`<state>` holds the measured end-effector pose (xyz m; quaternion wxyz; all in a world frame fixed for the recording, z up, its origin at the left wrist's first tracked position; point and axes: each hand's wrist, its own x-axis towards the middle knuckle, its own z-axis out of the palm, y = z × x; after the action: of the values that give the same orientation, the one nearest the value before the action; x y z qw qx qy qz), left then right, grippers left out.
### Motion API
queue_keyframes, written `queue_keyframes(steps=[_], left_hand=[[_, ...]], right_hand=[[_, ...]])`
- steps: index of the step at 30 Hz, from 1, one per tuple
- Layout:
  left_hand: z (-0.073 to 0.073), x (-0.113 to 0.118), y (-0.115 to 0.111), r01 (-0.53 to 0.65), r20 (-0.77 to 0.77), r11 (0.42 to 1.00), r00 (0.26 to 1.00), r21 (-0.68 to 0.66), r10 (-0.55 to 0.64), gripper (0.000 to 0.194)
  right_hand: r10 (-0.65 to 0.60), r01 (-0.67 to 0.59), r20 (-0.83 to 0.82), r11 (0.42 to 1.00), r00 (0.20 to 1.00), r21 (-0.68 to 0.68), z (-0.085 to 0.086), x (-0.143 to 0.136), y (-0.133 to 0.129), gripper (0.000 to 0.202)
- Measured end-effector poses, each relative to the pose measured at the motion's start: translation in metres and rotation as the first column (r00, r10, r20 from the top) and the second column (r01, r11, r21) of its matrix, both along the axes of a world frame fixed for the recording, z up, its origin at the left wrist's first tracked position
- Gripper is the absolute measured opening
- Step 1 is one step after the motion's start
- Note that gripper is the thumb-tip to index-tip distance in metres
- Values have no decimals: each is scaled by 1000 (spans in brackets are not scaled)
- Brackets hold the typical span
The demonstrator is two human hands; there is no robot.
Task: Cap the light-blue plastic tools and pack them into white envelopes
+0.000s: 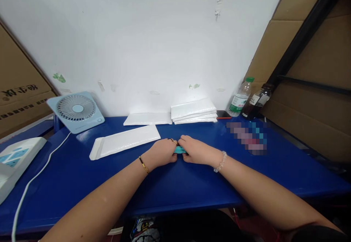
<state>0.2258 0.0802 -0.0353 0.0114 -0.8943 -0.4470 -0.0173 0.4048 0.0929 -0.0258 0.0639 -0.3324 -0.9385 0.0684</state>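
Note:
Both hands meet over the middle of the blue table, closed on a small teal layered bundle. My left hand grips its left end, with a ring on a finger and a dark and gold bracelet at the wrist. On the right end, the fingers of my right hand are wrapped from above, and a clear bead bracelet circles that wrist. Most of the bundle is hidden by the fingers, so its kind is unclear. Just left of my left hand lies a white padded envelope, its flap end pointing left.
Against the wall are a stack of white padded envelopes, another envelope and a phone. Two bottles stand back right, near a blurred patch. A blue fan, white cable and power strip occupy the left.

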Motion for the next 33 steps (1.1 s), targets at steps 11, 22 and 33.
queue_keyframes(steps=[11,22,33], left_hand=[[-3,-2,4,-45,40,998,998,45,43,19],[4,5,7,-107,434,976,883,-190,181,23],[9,16,-1,145,753,882,593,-449,285,19]], right_hand=[[-14,7,67,994,998,109,-9,-3,6,28],[-195,35,-865,979,462,-202,21,21,17,48],[-408,-487,-879,731,248,-477,8,-14,2,76]])
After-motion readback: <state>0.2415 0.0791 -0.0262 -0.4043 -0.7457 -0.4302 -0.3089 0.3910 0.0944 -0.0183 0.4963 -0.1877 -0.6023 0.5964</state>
